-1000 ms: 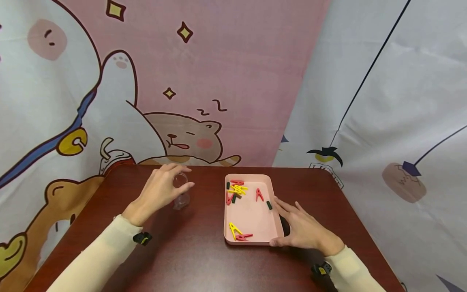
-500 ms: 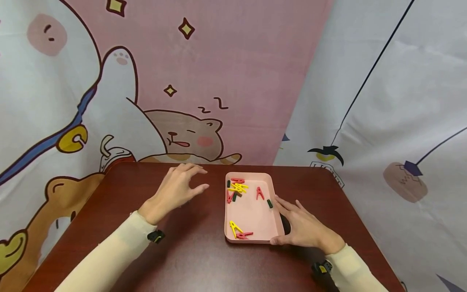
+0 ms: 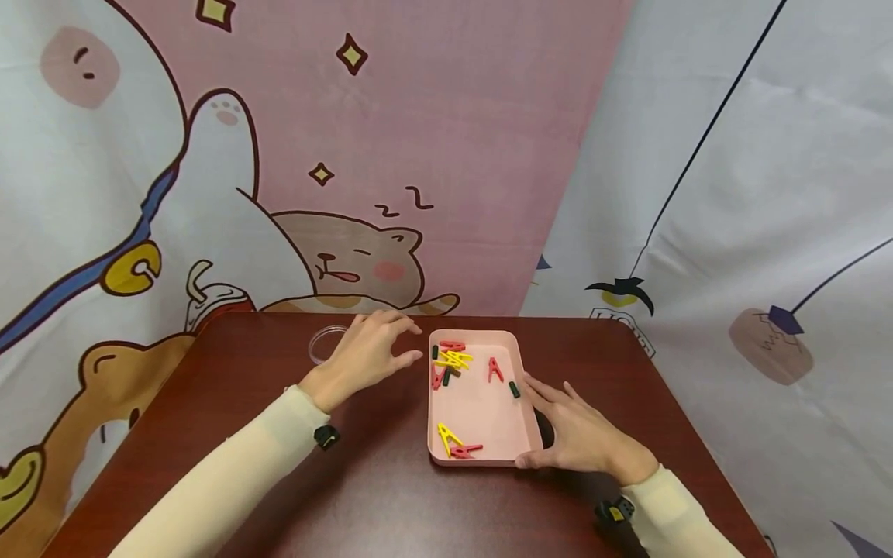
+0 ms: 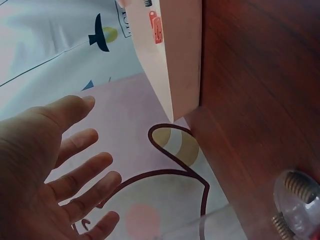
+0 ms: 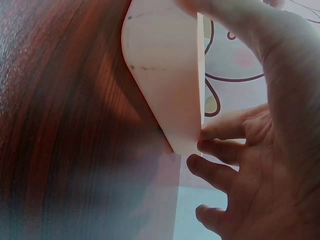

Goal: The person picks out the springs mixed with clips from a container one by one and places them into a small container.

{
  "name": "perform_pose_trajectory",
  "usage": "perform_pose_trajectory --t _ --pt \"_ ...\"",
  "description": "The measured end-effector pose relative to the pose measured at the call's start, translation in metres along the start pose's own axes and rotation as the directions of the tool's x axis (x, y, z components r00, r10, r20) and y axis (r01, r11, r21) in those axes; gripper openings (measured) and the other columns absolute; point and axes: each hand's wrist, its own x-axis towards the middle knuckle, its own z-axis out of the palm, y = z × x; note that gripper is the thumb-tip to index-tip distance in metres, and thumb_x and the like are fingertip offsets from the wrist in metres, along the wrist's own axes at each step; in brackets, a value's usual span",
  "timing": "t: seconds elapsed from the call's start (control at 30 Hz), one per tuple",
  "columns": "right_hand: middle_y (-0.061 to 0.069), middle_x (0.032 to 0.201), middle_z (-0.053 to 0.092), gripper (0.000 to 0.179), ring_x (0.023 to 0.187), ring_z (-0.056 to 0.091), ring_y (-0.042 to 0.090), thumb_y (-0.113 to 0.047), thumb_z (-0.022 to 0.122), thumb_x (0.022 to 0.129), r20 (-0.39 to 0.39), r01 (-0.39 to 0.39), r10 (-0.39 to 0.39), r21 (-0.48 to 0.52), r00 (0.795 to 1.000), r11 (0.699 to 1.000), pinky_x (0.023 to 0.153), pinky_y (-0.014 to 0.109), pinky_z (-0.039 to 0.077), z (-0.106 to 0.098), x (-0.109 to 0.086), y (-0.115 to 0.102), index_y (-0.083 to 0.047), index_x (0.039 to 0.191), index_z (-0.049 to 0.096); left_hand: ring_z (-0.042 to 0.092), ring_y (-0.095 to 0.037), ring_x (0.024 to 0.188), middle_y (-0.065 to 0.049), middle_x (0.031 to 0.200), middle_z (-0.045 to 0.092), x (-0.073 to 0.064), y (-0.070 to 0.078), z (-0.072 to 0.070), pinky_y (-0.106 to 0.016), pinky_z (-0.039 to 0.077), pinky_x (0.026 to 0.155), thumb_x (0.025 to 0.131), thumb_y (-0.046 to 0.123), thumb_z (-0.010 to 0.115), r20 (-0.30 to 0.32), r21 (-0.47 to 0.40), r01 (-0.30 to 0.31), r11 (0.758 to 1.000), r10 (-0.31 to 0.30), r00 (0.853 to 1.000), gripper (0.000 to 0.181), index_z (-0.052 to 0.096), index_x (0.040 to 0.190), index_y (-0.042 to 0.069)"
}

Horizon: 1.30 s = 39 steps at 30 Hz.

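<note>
A pink tray (image 3: 484,418) holds small red clips (image 3: 494,370), yellow clips (image 3: 448,438) and several short dark cylinders (image 3: 514,390). Along its right side lies my right hand (image 3: 575,430), thumb at the near right corner, fingers extended against the outer wall. In the right wrist view those fingertips (image 5: 202,145) meet the tray's rim. My left hand (image 3: 366,353) hovers just left of the tray, thumb and fingers apart, nothing between them. Behind its wrist shows the rim of a clear round container (image 3: 315,346), the rest hidden; ribbed cylinders (image 4: 299,186) show inside it in the left wrist view.
All of this stands on a dark red-brown wooden table (image 3: 391,496). Its back edge meets a hanging cloth (image 3: 474,194) printed with cartoon animals. More cloth hangs on the left and right.
My left hand has moved right, from over the clear container to near the tray's left side, and the container's rim has come into view behind it. My right hand has stayed at the tray.
</note>
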Motion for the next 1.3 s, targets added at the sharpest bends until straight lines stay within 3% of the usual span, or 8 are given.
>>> perform_pose_trajectory --t 0.27,0.47,0.63,1.0,1.3 --pt "0.017 0.189 0.040 0.137 0.169 0.051 0.043 -0.085 0.092 0.080 0.002 0.000 0.000 -0.002 1.000 1.000 0.137 0.084 0.023 0.000 0.001 0.001 -0.010 0.182 0.038 0.075 -0.036 0.135 -0.008 0.145 0.081 0.025 0.007 0.011 -0.063 0.058 0.112 0.104 0.044 0.090 0.087 0.033 -0.020 0.999 0.017 0.996 0.040 0.085 0.133 0.018" --pt "0.017 0.189 0.040 0.137 0.168 0.051 0.043 -0.086 0.091 0.081 -0.004 0.009 -0.009 -0.003 1.000 1.000 0.136 0.085 0.025 0.000 0.002 0.001 -0.010 0.183 0.038 0.077 -0.035 0.126 -0.007 0.136 0.083 0.042 0.012 0.016 -0.061 0.060 0.107 0.103 0.039 0.091 0.119 0.047 -0.028 0.999 0.022 0.993 0.032 0.087 0.128 0.019" --pt "0.018 0.189 0.039 0.138 0.168 0.052 0.043 -0.086 0.091 0.081 0.004 0.003 -0.003 0.003 1.000 1.000 0.136 0.085 0.025 0.000 0.002 0.002 -0.012 0.184 0.035 0.076 -0.034 0.128 -0.007 0.137 0.083 0.053 0.013 0.023 -0.068 0.056 0.119 0.104 0.040 0.090 0.169 0.055 -0.016 0.998 0.006 0.986 0.032 0.087 0.127 0.019" --pt "0.017 0.190 0.039 0.138 0.169 0.051 0.044 -0.086 0.091 0.081 0.015 -0.008 0.008 0.014 1.000 1.000 0.137 0.084 0.024 -0.002 0.001 0.001 -0.013 0.184 0.035 0.079 -0.026 0.110 -0.005 0.123 0.088 0.078 0.019 0.031 -0.058 0.057 0.106 0.105 0.036 0.090 0.277 0.085 -0.001 0.996 -0.023 0.960 0.032 0.088 0.128 0.014" --pt "0.016 0.190 0.039 0.139 0.169 0.051 0.043 -0.088 0.090 0.081 0.010 -0.005 0.005 0.012 1.000 1.000 0.137 0.084 0.025 -0.001 0.000 0.002 -0.011 0.183 0.037 0.080 -0.027 0.116 -0.006 0.125 0.087 0.089 0.019 0.043 -0.063 0.055 0.115 0.105 0.035 0.091 0.354 0.118 0.031 0.993 -0.071 0.933 0.032 0.087 0.127 0.012"
